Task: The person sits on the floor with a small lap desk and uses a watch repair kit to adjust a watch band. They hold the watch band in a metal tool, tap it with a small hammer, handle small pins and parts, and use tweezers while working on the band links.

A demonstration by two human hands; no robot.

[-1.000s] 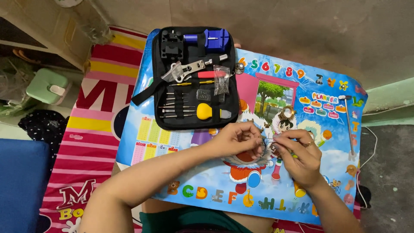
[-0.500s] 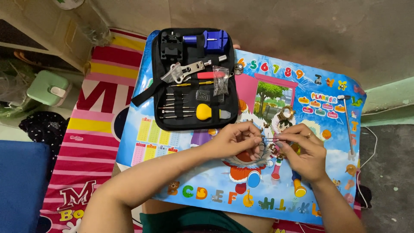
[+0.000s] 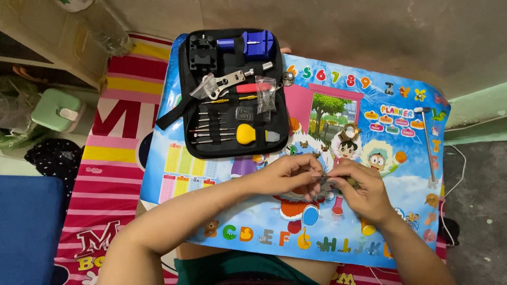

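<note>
My left hand [image 3: 288, 174] and my right hand [image 3: 359, 192] meet over a small table covered with a colourful cartoon sheet [image 3: 401, 174]. Between their fingertips they pinch a small metal piece [image 3: 326, 179], mostly hidden by the fingers; I cannot tell what it is. A small round gold and silver part [image 3: 350, 130] lies on the sheet just beyond the hands. An open black tool case [image 3: 232, 89] sits at the far left of the table, with small screwdrivers, a yellow-handled tool [image 3: 248, 134], a red-handled wrench and a blue block [image 3: 257, 44].
A thin metal hammer [image 3: 426, 142] lies along the right side of the table. A striped pink, red and yellow mat [image 3: 105, 174] covers the floor on the left, beside a green lidded box [image 3: 55, 109] and a blue cushion [image 3: 24, 227]. Bare concrete lies beyond.
Both hands have slid slightly down and closer together over the sheet, still pinching the small piece. The case and hammer have stayed put.
</note>
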